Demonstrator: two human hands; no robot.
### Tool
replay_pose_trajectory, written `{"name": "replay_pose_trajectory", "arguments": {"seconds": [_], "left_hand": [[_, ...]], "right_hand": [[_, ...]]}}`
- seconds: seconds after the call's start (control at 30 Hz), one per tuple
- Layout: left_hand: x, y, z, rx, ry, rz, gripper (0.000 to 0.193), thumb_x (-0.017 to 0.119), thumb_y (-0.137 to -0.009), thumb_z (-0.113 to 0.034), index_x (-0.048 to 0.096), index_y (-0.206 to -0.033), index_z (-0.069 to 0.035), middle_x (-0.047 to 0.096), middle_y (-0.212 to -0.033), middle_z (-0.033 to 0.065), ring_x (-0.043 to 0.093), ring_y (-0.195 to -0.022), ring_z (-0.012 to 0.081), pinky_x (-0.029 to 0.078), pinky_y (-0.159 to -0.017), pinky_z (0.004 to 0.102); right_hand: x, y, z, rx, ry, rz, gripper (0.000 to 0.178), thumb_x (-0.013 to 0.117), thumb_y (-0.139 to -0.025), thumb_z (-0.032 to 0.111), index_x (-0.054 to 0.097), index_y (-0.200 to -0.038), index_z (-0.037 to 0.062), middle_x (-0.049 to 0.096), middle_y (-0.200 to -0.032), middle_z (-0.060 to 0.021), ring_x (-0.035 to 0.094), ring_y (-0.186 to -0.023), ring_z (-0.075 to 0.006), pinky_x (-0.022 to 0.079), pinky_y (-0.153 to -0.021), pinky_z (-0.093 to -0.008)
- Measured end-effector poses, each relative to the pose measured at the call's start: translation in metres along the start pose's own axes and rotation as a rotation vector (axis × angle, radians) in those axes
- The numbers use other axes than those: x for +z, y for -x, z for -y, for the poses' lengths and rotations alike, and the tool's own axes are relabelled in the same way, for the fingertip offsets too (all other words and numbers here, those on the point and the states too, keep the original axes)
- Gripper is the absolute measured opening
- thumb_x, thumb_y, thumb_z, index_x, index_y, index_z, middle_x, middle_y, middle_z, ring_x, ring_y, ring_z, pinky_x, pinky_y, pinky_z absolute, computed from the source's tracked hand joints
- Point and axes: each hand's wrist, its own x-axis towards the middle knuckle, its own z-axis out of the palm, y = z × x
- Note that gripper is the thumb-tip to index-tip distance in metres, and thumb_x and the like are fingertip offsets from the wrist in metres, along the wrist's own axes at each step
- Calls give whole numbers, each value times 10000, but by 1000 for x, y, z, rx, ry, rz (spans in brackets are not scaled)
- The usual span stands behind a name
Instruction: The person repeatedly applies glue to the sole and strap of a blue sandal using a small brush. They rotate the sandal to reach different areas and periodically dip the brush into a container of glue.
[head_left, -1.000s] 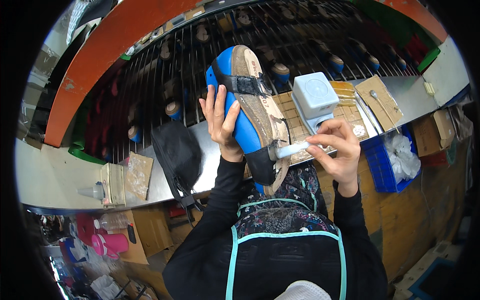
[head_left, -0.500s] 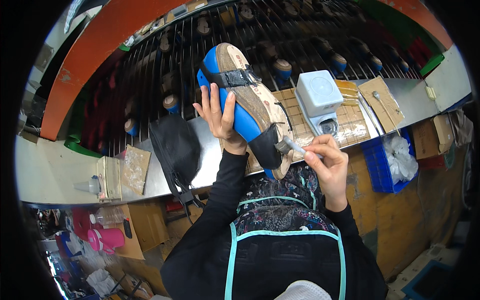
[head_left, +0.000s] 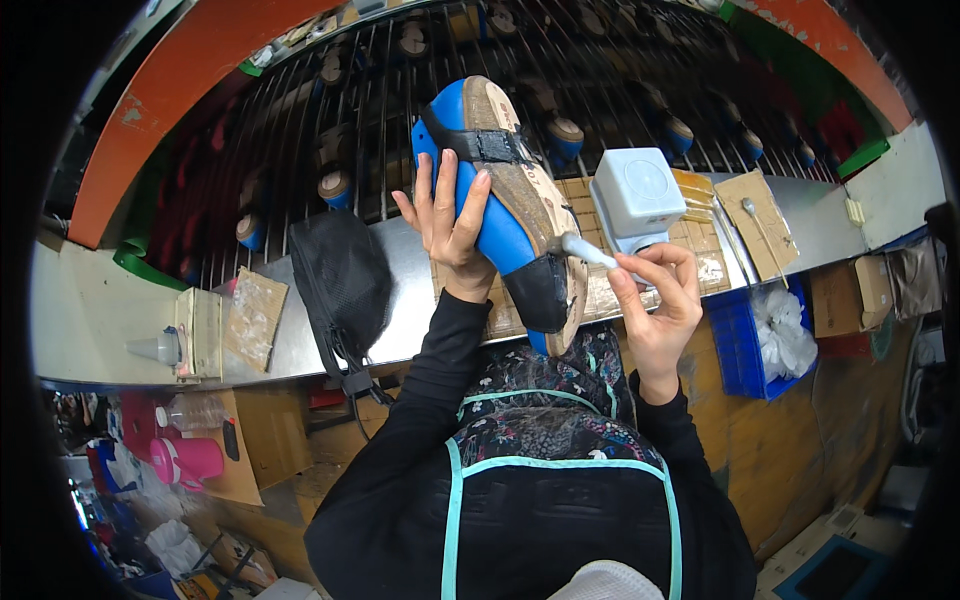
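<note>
Your left hand (head_left: 452, 235) gripping shoe (head_left: 520, 195) along blue side, fingers spread. Shoe held up over near edge of surface (head_left: 408, 275), tilted, pale sole face showing (black strap (head_left: 495, 146) across it). Your right hand (head_left: 660, 310) pinching brush (head_left: 590, 252) between thumb and fingers; brush head against shoe, near black lower end. Pale box (head_left: 640, 190) on surface, just beyond right hand. Dark bag (head_left: 340, 270) lies left of your left hand.

left of the left hand (head_left: 452, 238) gripping the shoe (head_left: 500, 200) lies a bag (head_left: 338, 280), right of the right hand (head_left: 660, 308) gripping the brush (head_left: 590, 252) a crate (head_left: 738, 345) — just beyond that grip a container (head_left: 640, 192), and behind both grips a rack (head_left: 378, 150).
</note>
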Motion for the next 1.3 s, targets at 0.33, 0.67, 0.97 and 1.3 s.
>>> {"name": "replay_pose_trajectory", "arguments": {"seconds": [0.33,0.67,0.97,1.3], "left_hand": [[6,-9,-8,-102,-29,95,405,707,-813,-330,648,-1211,-296,571,-1355,61,461,-1317,306,55,-1155,562],[14,-21,-13,-189,-50,189,554,778,-715,-152,643,-1235,-287,580,-1343,46,484,-1287,319,85,-1144,581],[14,-19,-13,-206,-104,263,621,803,-672,-113,637,-1242,-293,572,-1351,42,484,-1281,324,84,-1130,615],[10,-16,-9,-198,-184,288,575,773,-707,-127,633,-1248,-263,590,-1328,42,509,-1267,298,105,-1125,612]], "right_hand": [[-13,3,-7,-30,-70,85,163,765,-759,10,737,-919,11,565,-905,-51,552,-766,-116,456,-615,-221],[-26,11,-7,41,-223,110,156,754,-766,-6,729,-920,-8,568,-945,-71,561,-855,-137,475,-740,-242],[-19,6,-3,98,-140,25,148,744,-795,13,726,-938,-18,550,-973,-73,543,-895,-149,457,-770,-244],[-9,-4,-3,-82,-8,-45,174,753,-789,3,719,-959,-8,530,-969,-50,538,-829,-108,468,-621,-207]]}}
